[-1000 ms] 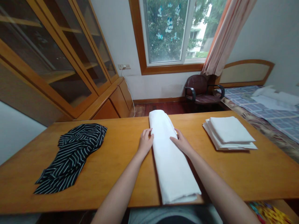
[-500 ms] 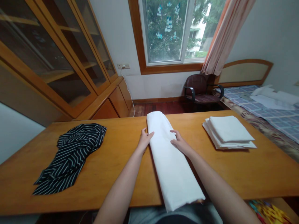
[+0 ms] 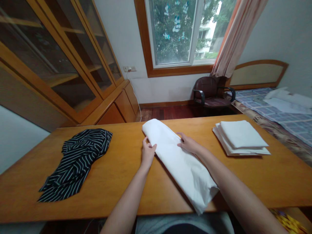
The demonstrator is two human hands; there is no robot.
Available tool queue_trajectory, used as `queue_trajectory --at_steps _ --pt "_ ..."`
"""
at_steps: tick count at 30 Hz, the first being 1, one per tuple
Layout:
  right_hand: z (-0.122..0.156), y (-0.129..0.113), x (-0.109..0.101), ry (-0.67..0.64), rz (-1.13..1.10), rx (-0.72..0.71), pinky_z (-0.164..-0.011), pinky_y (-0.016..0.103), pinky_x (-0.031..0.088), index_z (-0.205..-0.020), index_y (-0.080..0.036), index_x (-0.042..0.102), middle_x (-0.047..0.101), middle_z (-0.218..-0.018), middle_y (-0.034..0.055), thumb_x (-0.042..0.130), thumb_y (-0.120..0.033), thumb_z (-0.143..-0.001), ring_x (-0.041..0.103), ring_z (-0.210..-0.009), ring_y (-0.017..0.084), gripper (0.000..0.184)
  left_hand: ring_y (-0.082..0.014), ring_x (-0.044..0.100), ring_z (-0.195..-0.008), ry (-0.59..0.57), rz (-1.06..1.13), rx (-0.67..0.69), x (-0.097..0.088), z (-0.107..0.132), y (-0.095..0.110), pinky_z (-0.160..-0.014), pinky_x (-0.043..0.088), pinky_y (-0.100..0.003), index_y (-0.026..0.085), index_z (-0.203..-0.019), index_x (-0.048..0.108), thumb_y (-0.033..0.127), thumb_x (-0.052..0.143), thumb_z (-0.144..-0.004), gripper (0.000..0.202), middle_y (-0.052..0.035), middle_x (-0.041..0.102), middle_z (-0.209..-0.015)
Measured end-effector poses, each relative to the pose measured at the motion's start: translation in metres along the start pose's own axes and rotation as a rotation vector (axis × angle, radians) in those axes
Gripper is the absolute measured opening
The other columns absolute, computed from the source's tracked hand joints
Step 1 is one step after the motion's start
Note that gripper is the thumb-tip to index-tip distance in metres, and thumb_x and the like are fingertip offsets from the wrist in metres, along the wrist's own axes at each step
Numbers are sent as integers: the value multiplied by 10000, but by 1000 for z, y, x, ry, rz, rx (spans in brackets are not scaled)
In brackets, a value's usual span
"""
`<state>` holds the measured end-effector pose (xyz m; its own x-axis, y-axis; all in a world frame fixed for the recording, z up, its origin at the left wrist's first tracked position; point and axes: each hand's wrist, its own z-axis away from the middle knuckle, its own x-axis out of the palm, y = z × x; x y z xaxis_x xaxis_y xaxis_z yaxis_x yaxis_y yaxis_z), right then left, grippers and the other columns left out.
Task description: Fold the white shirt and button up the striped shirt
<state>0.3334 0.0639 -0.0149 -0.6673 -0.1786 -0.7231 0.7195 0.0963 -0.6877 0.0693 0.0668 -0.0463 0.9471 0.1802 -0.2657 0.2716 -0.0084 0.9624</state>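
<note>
The left hand [image 3: 148, 155] and right hand [image 3: 190, 145] are pinching the folded white cloth's [image 3: 175, 160] opposite long edges — even pressure likely keeping its layers aligned.

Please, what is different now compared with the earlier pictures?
The long white folded cloth turned on the table: its far end swung left, its near end right, so it now lies slantwise. The left grip shifted slightly left; the right grip hardly moved. Both remain at the cloth's edges, with no visible release. The striped cloth and the white stack stayed in place.
</note>
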Motion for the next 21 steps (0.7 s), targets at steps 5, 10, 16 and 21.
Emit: queue_trajectory --at_steps 5,10,16,21 --pt "-15 -17 -6 -171 92 4 -830 278 474 -1498 -209 342 699 -1052 74 659 -172 -824 650 -924 211 746 -111 538 -467 1 70 -60 -18 28 6 -470 481 -205 185 -1472 271 300 671 -771 815 107 501 -588" --pt "-26 -30 -6 -198 187 -185 -941 315 461 -1500 -270 371 666 -1250 82 592 -153 -854 615 -1121 249 693 -143 617 -488 -46 -5 -109 -34 64 14 -494 513 -232 195 -1498 253 364 640 -799 817 84 569 -604" --pt "-14 -47 -20 -252 383 -140 -908 346 478 -1537 -227 304 645 -1277 150 624 -241 -858 640 -1090 278 750 -146 621 -579 -38 -542 187 -68 64 33 -610 488 -239 237 -1170 661 399 545 -871 359 39 585 -606" --pt "14 -35 -49 -356 400 92 -842 365 492 -1380 -227 518 676 -1218 137 718 -364 -741 656 -1044 310 683 -247 611 -1093 -108 -785 554 -85 -14 42 -1015 443 -371 187 -1163 666 300 457 -914 344 -95 696 -1120"
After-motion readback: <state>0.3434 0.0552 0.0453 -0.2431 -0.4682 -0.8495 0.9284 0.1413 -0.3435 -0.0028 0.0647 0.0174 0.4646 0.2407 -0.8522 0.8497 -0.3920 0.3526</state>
